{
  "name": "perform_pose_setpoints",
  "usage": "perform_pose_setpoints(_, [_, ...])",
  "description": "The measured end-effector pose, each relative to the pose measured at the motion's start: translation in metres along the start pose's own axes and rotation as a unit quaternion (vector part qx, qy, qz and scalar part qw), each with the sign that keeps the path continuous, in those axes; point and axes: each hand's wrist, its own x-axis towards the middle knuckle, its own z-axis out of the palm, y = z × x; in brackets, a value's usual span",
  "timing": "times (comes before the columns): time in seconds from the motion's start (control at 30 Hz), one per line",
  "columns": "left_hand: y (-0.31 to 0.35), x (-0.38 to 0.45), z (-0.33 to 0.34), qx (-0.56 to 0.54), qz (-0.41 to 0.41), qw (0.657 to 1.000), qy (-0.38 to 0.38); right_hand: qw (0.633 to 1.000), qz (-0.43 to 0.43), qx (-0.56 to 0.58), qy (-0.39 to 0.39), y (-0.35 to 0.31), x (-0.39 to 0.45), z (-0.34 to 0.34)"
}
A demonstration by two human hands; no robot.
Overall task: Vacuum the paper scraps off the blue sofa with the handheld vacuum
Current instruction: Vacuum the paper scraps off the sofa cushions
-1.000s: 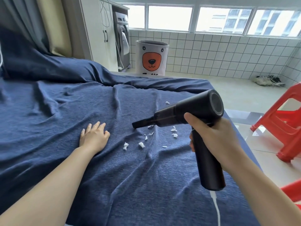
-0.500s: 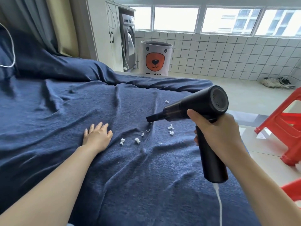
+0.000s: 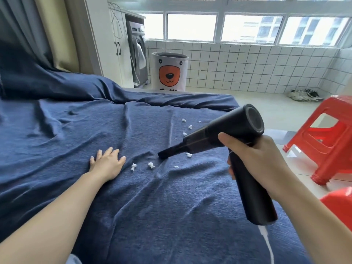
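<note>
- Mid-sweep: vacuum (image 3: 224, 141) gripped in right hand (image 3: 255, 159), nozzle tip low over sofa (image 3: 57, 130), among scraps (image 3: 151, 165) toward its right edge.
- Left hand (image 3: 107, 162) flat, fingers straight, pressing fabric beside scraps.
- Next, probably: nozzle onto the two nearest scraps, then the far ones.

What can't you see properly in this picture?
All in the head view:
- Black handheld vacuum: its handle middle is hidden by the right hand; whether the nozzle touches the fabric is unclear.
- White cable: cut off by the bottom edge.
- Small white paper scraps: some may lie behind the nozzle.
- Orange-faced bear bin: base hidden by the blue sofa.
</note>
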Motion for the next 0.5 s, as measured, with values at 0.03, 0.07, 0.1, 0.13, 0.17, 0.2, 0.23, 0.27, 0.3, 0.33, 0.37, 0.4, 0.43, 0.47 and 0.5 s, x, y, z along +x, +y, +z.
perform_pose_setpoints(0.03, [0.001,0.001,0.001,0.000,-0.002,1.000,0.000,1.000,0.006,0.003,0.003,0.000,-0.002,-0.001])
perform_pose_setpoints(0.07, [0.001,0.002,0.002,-0.001,-0.003,1.000,0.000,1.000,0.015,0.012,0.007,0.000,-0.004,-0.002])
perform_pose_setpoints(0.1, [0.002,0.002,0.002,-0.002,-0.004,1.000,-0.001,0.999,0.025,0.024,0.008,-0.001,-0.007,-0.003])
perform_pose_setpoints(0.13, [0.002,0.004,0.002,-0.003,-0.005,1.000,0.000,0.999,0.033,0.036,0.006,-0.002,-0.008,-0.004])
perform_pose_setpoints(0.17, [0.003,0.004,0.003,-0.003,-0.006,1.000,0.002,0.998,0.040,0.045,0.001,-0.003,-0.011,-0.006])
perform_pose_setpoints(0.2, [0.003,0.005,0.003,-0.004,-0.007,1.000,0.002,0.998,0.045,0.052,-0.005,-0.004,-0.012,-0.007])
perform_pose_setpoints(0.23, [0.003,0.004,0.002,-0.005,-0.008,1.000,0.001,0.997,0.048,0.058,-0.012,-0.005,-0.015,-0.008])
perform_pose_setpoints(0.27, [0.003,0.004,0.003,-0.007,-0.010,1.000,0.000,0.997,0.050,0.063,-0.019,-0.006,-0.017,-0.009])
perform_pose_setpoints(0.3, [0.003,0.004,0.003,-0.007,-0.010,1.000,0.001,0.996,0.049,0.067,-0.026,-0.007,-0.018,-0.010])
perform_pose_setpoints(0.33, [0.004,0.004,0.003,-0.007,-0.010,1.000,0.003,0.996,0.047,0.067,-0.032,-0.007,-0.019,-0.011])
perform_pose_setpoints(0.37, [0.003,0.003,0.003,-0.007,-0.013,1.000,0.004,0.996,0.044,0.065,-0.039,-0.006,-0.020,-0.010])
perform_pose_setpoints(0.4, [0.005,0.003,0.002,-0.007,-0.014,1.000,0.005,0.996,0.038,0.064,-0.043,-0.006,-0.020,-0.010])
perform_pose_setpoints(0.43, [0.005,0.002,0.002,-0.006,-0.016,1.000,0.005,0.996,0.032,0.065,-0.049,-0.004,-0.020,-0.009])
perform_pose_setpoints(0.47, [0.006,0.002,0.002,-0.006,-0.018,1.000,0.005,0.996,0.029,0.069,-0.053,-0.002,-0.019,-0.008])
perform_pose_setpoints(0.5, [0.006,0.001,0.002,-0.007,-0.020,1.000,0.006,0.995,0.027,0.073,-0.058,-0.001,-0.018,-0.006])
